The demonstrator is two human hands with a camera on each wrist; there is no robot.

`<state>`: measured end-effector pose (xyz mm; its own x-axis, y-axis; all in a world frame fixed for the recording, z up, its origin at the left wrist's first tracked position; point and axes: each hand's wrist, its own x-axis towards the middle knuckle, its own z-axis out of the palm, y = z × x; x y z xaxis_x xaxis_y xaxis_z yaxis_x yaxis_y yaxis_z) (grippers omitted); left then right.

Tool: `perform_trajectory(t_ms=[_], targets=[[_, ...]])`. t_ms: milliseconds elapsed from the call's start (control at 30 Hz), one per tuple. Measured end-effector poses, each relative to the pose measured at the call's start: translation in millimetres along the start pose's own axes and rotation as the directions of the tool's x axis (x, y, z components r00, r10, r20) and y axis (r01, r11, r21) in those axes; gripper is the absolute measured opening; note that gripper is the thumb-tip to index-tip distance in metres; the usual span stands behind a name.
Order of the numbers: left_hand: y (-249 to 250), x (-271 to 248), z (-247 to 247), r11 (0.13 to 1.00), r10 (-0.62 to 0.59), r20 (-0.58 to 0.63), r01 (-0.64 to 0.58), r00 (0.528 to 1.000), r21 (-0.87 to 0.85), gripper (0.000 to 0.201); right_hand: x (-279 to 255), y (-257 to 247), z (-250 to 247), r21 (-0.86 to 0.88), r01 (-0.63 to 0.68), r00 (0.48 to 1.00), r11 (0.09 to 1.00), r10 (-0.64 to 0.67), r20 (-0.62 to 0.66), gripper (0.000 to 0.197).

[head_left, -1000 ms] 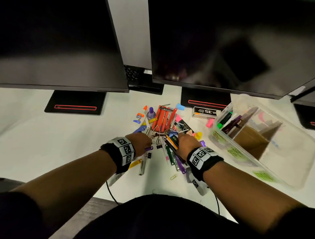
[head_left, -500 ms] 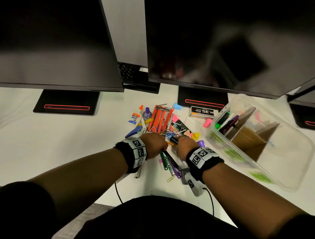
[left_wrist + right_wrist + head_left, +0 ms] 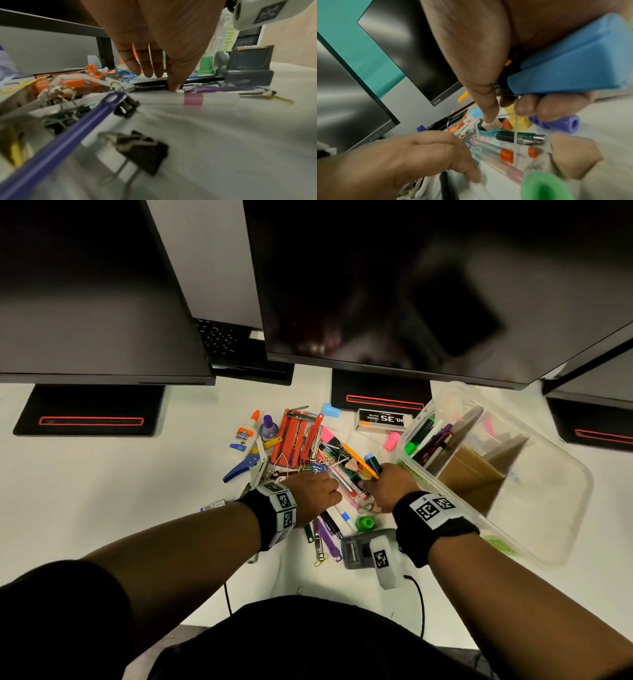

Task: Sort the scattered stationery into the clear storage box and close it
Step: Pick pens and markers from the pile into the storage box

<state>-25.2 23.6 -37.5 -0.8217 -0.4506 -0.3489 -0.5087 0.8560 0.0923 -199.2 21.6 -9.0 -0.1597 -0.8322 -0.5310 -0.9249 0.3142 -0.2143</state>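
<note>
Left hand [image 3: 313, 491], left of centre in head view: fingers straight, tips pressing onto pens [image 3: 173, 84] in pile [image 3: 310, 453]; gripping nothing. Pile mid-frame on desk [image 3: 102, 491]. Pens judged light, stiff, slick, prone to roll (take mid-barrel, several at once). Binder clips [image 3: 142, 150] springy, likely to snag. Right hand [image 3: 388, 486], right of centre: fingers curled round blue-capped marker [image 3: 573, 65]. Clear storage box [image 3: 548, 508], right side, open, partly filled. Right wrist view alone shows curled grip plus thin wire crossing pens; head view alone shows box.
</note>
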Motion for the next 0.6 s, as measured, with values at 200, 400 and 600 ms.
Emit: perform_trajectory(t_ms=[200,400,600], targets=[[3.2,1.8,0.7,0.998,-0.033,0.033,0.03,0.999,0.061,0.03,0.6,-11.2,2.5,-0.126,0.156,0.988,0.98,-0.156,0.011,0.036],[3.9,2.1,1.4,0.995,-0.091,0.104,0.086,0.99,0.05,0.039,-2.1,-24.4,9.1,-0.068,0.198,0.965,0.978,-0.207,-0.161,0.023],[2.7,-4.0,4.2,0.994,-0.109,0.093,0.106,0.99,0.041,0.034,0.7,-23.4,4.6,0.069,0.152,0.964,0.986,-0.132,-0.231,0.03]])
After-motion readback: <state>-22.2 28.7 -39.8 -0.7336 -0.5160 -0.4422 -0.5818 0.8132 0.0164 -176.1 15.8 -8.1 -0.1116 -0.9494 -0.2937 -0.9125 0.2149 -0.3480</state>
